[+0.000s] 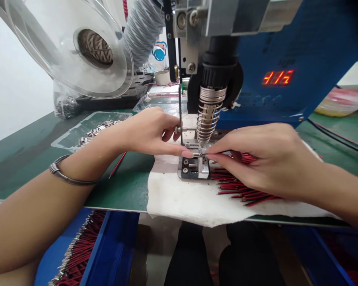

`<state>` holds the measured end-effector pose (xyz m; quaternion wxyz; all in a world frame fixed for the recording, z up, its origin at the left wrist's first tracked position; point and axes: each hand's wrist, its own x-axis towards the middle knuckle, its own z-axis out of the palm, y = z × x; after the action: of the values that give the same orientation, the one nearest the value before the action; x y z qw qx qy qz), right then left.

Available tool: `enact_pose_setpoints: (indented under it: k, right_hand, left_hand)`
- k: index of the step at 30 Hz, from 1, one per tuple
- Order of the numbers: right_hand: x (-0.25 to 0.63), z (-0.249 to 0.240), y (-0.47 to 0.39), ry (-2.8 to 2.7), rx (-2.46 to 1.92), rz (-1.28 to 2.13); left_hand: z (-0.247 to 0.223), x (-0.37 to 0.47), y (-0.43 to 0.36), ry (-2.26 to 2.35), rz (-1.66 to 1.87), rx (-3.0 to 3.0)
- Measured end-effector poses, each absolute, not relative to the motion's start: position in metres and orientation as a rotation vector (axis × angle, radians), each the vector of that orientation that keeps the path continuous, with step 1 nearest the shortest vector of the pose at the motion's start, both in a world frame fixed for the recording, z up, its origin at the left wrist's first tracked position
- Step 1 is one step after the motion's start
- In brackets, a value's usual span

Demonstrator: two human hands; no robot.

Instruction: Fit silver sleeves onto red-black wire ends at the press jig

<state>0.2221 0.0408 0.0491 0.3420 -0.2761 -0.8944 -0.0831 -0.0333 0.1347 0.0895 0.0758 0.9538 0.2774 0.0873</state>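
My right hand (265,159) pinches the end of a short red-and-black wire (207,154) between thumb and index finger. The wire's tip is at the small metal jig (193,167), right under the spring-wrapped soldering head (209,115). From the other side, my left hand (156,133) reaches in with its thumb stretched along the jig and touching it. The left fingers bend near the thin upright bar, apart from the thumb. Any small connector in the jig is too small to make out. Several red-and-black wires (241,192) lie under and beside my right hand on a white cloth (179,202).
A clear tray (62,137) of metal connectors sits behind my left forearm. A transparent fume hood (56,51) hangs at upper left. The blue machine (274,101) with a red display stands behind. A blue bin (100,246) of wires with metal ends is below the table edge.
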Motion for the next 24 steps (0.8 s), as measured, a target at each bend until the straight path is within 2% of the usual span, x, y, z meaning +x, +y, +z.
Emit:
enact_pose_setpoints:
  k: [24]
  right_hand:
    - [0.215,0.06,0.022,-2.141,-0.539,-0.342]
  left_hand:
    - [0.092,-0.033,0.133,0.885,0.201,2.85]
